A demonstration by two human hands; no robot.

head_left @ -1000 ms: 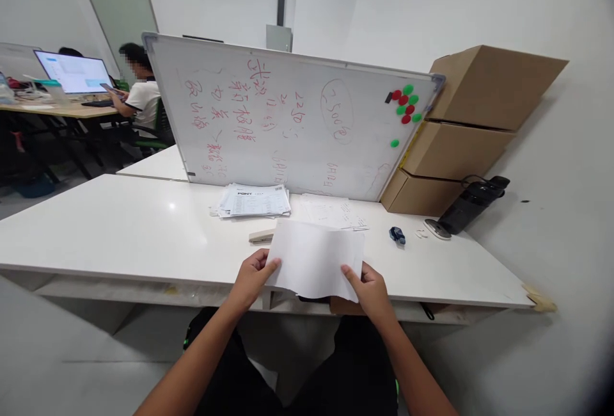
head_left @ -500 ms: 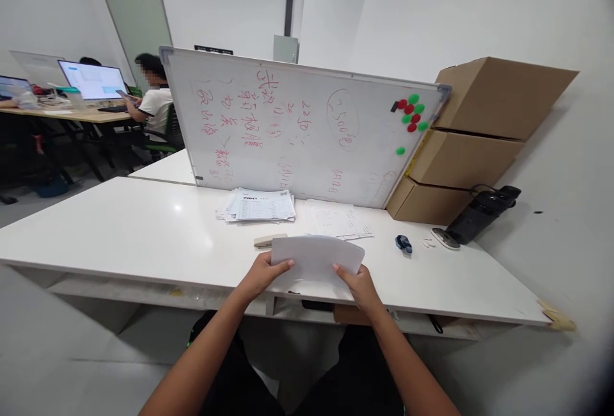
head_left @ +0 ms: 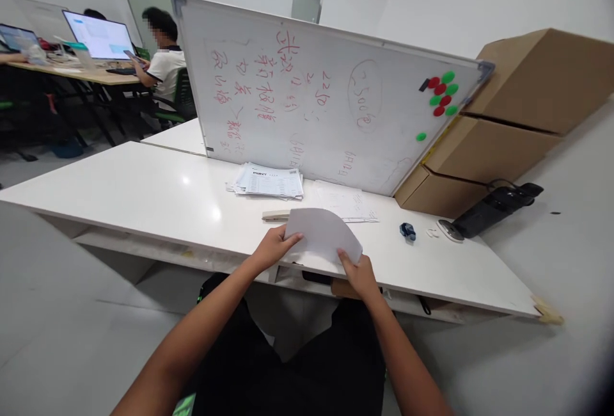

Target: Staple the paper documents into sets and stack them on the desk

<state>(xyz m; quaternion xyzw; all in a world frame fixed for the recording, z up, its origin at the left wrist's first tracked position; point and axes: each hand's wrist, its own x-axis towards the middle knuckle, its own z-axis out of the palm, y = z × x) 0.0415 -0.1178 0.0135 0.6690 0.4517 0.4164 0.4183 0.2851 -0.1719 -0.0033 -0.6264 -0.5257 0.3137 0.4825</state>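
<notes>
A blank white sheet of paper [head_left: 320, 235], possibly several together, is held above the front edge of the desk. My left hand [head_left: 277, 247] is closed on its left side, thumb lying on top. On the right side my right hand [head_left: 357, 270] grips it the same way, with fingers hidden beneath. The paper bows upward along its far edge. Just behind it lies a beige stapler [head_left: 275, 216], partly covered by the paper. Farther back are a stack of printed papers [head_left: 269, 182] and some loose sheets [head_left: 343, 200].
A whiteboard [head_left: 311, 102] with red writing leans at the back of the white desk [head_left: 158, 185]. Cardboard boxes [head_left: 542, 83] are stacked at right, near a dark bottle [head_left: 499, 210] and a small blue object [head_left: 407, 232]. A person [head_left: 165, 57] sits at another desk at left.
The camera view has tilted and shifted. Both hands still hold the paper, which now bends more, its right side curving downward.
</notes>
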